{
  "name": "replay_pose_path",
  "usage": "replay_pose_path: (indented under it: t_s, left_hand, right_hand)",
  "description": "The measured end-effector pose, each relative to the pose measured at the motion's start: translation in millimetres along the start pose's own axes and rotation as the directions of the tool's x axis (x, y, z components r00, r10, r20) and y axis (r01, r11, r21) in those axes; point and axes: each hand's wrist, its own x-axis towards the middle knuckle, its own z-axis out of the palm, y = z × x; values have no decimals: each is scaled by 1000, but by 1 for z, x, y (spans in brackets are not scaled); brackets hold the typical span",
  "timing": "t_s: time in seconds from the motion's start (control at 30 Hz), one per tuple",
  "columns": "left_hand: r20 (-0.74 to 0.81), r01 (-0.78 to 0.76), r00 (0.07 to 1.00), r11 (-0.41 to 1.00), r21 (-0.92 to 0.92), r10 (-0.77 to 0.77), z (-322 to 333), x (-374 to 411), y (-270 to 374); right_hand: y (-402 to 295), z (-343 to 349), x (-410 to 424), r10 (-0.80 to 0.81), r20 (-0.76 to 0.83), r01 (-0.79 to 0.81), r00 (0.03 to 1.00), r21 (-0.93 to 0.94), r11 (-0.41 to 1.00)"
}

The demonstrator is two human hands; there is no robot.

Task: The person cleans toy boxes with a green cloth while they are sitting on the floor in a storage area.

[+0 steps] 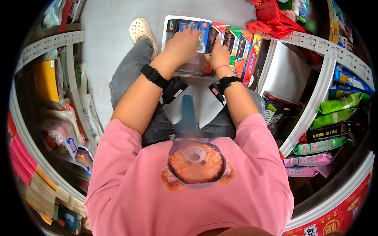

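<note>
A white-rimmed bin (163, 38) on the floor before me holds several boxed toys. My left hand (183, 45) is over its left part, against a small blue toy box (204, 31); the back of the hand hides most of its fingers, so its grip is unclear. On the right, my right hand (220, 56) rests on a row of packaged toys, thumb and index finger spread. The index finger points along a red toy box (217, 27), beside a green toy box (235, 32). An orange-red box (248, 66) stands at the row's right end.
White metal shelving (314, 70) rises on the right with bagged goods (336, 106). Another rack (71, 65) on the left holds packets and paper goods. Red bags (273, 20) hang at upper right. A blue-green stool (189, 113) shows between my legs.
</note>
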Motion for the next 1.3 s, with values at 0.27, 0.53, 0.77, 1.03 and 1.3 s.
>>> replay_pose_path:
  t_s: [0.27,0.53,0.77,1.03,1.3]
  left_hand:
    - [-46,-8,999,1000,22,9,3,16,8]
    - [-427,-132,903,975,-181,43,0,42,40]
    - [-768,-362,634,912,-192,90,-6,60,61]
    - [-274,-223,954,895,-387,119,4,54,66]
    - [-539,-484,765,867,-117,354,-11,50,70]
  right_hand:
    - [5,-81,0,98,-248,-25,964,282,959]
    - [81,-141,-21,193,-494,303,848,749,589]
    - [120,-145,-53,187,-195,170,963,975,144]
    - [146,-142,-52,261,-156,126,953,984,128]
    - [114,-138,-44,472,-431,273,769,889,367]
